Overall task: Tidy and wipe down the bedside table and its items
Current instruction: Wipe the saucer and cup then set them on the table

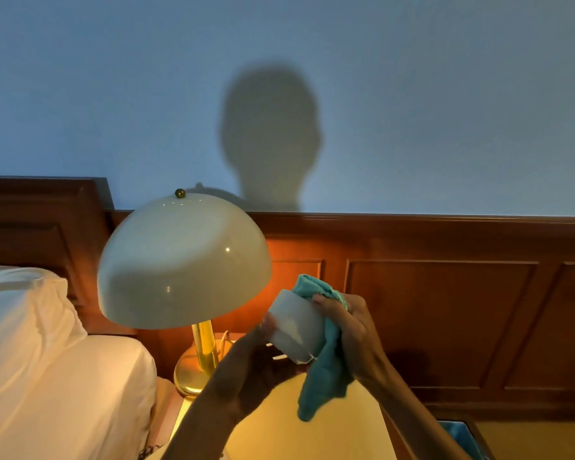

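My left hand (253, 356) holds a white cup (296, 327) from below, tilted on its side in the air above the bedside table (279, 433). My right hand (349, 323) grips a teal cloth (326, 370) and presses it against the cup's right side. Part of the cloth sticks up behind the cup and the rest hangs down below my hand. A lit lamp with a cream dome shade (183, 260) and a brass stem and base (196, 363) stands on the table's left rear, just left of my hands.
A bed with white pillows (47, 360) lies at the left, with a wooden headboard (37, 224) behind it. Dark wood wall panelling (445, 310) runs behind the table. A bin with a blue liner (458, 433) sits at the lower right.
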Demonstrator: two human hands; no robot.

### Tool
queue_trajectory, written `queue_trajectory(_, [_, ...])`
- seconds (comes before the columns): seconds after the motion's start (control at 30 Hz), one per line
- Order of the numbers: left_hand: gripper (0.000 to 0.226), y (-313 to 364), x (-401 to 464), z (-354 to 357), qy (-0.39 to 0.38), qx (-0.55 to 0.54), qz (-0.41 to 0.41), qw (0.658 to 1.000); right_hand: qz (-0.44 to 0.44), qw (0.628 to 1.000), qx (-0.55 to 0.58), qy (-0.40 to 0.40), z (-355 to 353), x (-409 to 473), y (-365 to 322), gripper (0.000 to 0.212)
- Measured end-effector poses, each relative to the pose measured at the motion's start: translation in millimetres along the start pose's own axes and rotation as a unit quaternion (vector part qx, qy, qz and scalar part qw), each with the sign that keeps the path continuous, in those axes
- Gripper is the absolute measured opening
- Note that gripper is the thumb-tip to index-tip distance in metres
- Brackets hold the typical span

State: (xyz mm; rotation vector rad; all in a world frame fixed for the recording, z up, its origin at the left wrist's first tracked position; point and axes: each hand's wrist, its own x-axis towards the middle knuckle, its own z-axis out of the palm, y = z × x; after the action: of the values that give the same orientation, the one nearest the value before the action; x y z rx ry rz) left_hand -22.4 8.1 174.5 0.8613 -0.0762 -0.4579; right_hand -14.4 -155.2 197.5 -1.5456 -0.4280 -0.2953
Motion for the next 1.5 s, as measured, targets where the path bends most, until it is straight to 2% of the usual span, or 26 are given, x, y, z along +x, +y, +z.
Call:
queue_trajectory(0.1, [0.097, -12, -2, 0, -0.051, -0.106, -0.073, 0.990, 0.027, 0.999, 0.016, -0.019, -3, -1, 7, 0.059])
queue_trajectory(0.2, [0.094, -17, 0, -2, -0.072, -0.141, -0.097, 0.983, 0.058, 0.997, 0.050, -0.022, -5, -2, 15, 0.056])
queue_trajectory(0.3, [0.092, -15, 3, 1, 0.005, -0.052, -0.040, 0.998, 0.072, 0.997, 0.028, -0.018, -10, -2, 10, 0.058])
queue_trajectory(0.37, [0.093, -7, 6, 0, 0.060, 0.104, 0.053, 0.991, 0.072, 0.997, -0.013, -0.021, -11, 0, 6, 0.052])
queue_trajectory(0.4, [0.093, -4, 7, 2, 0.071, 0.223, 0.117, 0.965, 0.067, 0.997, -0.040, -0.014, -10, 2, 4, 0.051])
queue_trajectory(0.43, [0.089, -4, 8, 4, 0.074, 0.334, 0.181, 0.922, 0.057, 0.996, -0.067, 0.002, -8, 4, 4, 0.054])
queue_trajectory(0.5, [0.082, -6, 13, 7, 0.107, 0.482, 0.301, 0.816, 0.041, 0.992, -0.113, 0.045, 0, 8, 6, 0.062])
queue_trajectory(0.57, [0.086, -11, 22, 5, 0.118, 0.546, 0.388, 0.734, 0.029, 0.983, -0.165, 0.078, 10, 10, 9, 0.059])
queue_trajectory(0.6, [0.088, -12, 25, 3, 0.126, 0.558, 0.404, 0.714, 0.024, 0.978, -0.186, 0.089, 15, 10, 9, 0.056])
queue_trajectory(0.63, [0.089, -11, 23, 2, 0.130, 0.554, 0.402, 0.717, 0.017, 0.976, -0.191, 0.098, 18, 11, 8, 0.056])
queue_trajectory(0.67, [0.091, -6, 20, 3, 0.131, 0.532, 0.383, 0.744, 0.011, 0.979, -0.178, 0.103, 19, 12, 5, 0.059])
queue_trajectory(0.73, [0.097, 5, 13, 6, 0.118, 0.422, 0.284, 0.853, 0.011, 0.991, -0.106, 0.079, 14, 16, 0, 0.062])
queue_trajectory(0.77, [0.100, 9, 11, 7, 0.105, 0.320, 0.213, 0.917, 0.020, 0.997, -0.066, 0.044, 11, 17, -3, 0.060])
queue_trajectory(0.8, [0.101, 11, 11, 6, 0.092, 0.202, 0.137, 0.965, 0.028, 0.999, -0.034, 0.003, 8, 17, -5, 0.055])
queue_trajectory(0.83, [0.100, 12, 10, 6, 0.068, 0.081, 0.064, 0.992, 0.031, 0.999, -0.018, -0.034, 6, 16, -8, 0.052])
queue_trajectory(0.87, [0.099, 13, 10, 4, 0.034, -0.026, 0.001, 0.999, 0.028, 0.997, -0.016, -0.063, 6, 15, -8, 0.051])
queue_trajectory(0.93, [0.097, 14, 6, 4, -0.035, -0.164, -0.093, 0.981, 0.010, 0.996, -0.019, -0.090, 7, 12, -6, 0.057])
queue_trajectory(1.0, [0.092, 13, 2, 8, -0.057, -0.208, -0.152, 0.965, -0.010, 0.997, 0.005, -0.074, 8, 9, -2, 0.055])
queue_trajectory(1.1, [0.080, 10, 0, 16, -0.078, -0.213, -0.189, 0.955, -0.066, 0.998, 0.023, 0.006, 15, 3, 6, 0.044])
queue_trajectory(1.17, [0.077, 10, 4, 17, -0.070, -0.138, -0.177, 0.972, -0.084, 0.993, 0.017, 0.085, 21, 0, 10, 0.036])
queue_trajectory(1.23, [0.075, 12, 8, 17, -0.004, 0.032, -0.134, 0.990, -0.073, 0.985, 0.014, 0.154, 19, 1, 11, 0.038])
queue_trajectory(1.3, [0.065, 15, 10, 12, 0.086, 0.225, -0.047, 0.969, -0.070, 0.979, -0.002, 0.193, 11, 5, 12, 0.040])
queue_trajectory(1.33, [0.061, 16, 10, 10, 0.091, 0.262, -0.018, 0.961, -0.073, 0.977, -0.022, 0.201, 8, 7, 13, 0.043])
queue_trajectory(1.5, [0.056, 12, 7, 15, 0.019, 0.377, 0.061, 0.924, -0.086, 0.972, -0.114, 0.187, 11, 11, 17, 0.042])
